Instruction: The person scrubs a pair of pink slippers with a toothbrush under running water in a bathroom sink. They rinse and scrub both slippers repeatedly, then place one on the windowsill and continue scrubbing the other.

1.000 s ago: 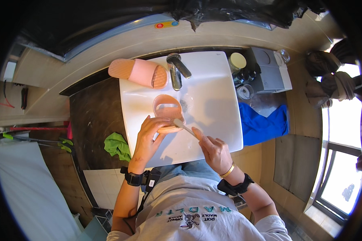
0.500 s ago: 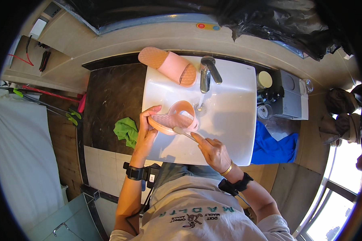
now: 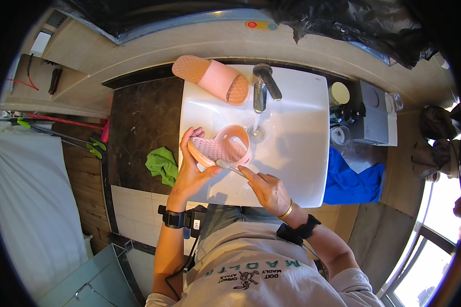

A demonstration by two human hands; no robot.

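Note:
Over the sink (image 3: 297, 174), my left hand (image 3: 192, 171) grips a pink slide slipper (image 3: 210, 148) by its heel end, tilted with the textured footbed showing. My right hand (image 3: 267, 192) is closed around the handle of a pale toothbrush (image 3: 224, 163). The brush head touches the slipper's near side edge; its bristles are hidden. A second pink slipper (image 3: 223, 79) rests on the sink's back left corner. Beside it stands a chrome faucet (image 3: 261, 92), with water running down toward the drain (image 3: 257, 134).
Left of the sink, a green cloth (image 3: 162, 166) lies on the dark counter (image 3: 143, 117). To the right are a blue cloth (image 3: 356, 179), a grey box (image 3: 369, 115), a yellow-lidded jar (image 3: 339, 93) and a glass (image 3: 339, 135).
The slipper has tipped so its footbed faces up more, and my left fingers have shifted along its heel. The toothbrush has moved slightly left along the edge. The whole view has shifted a little.

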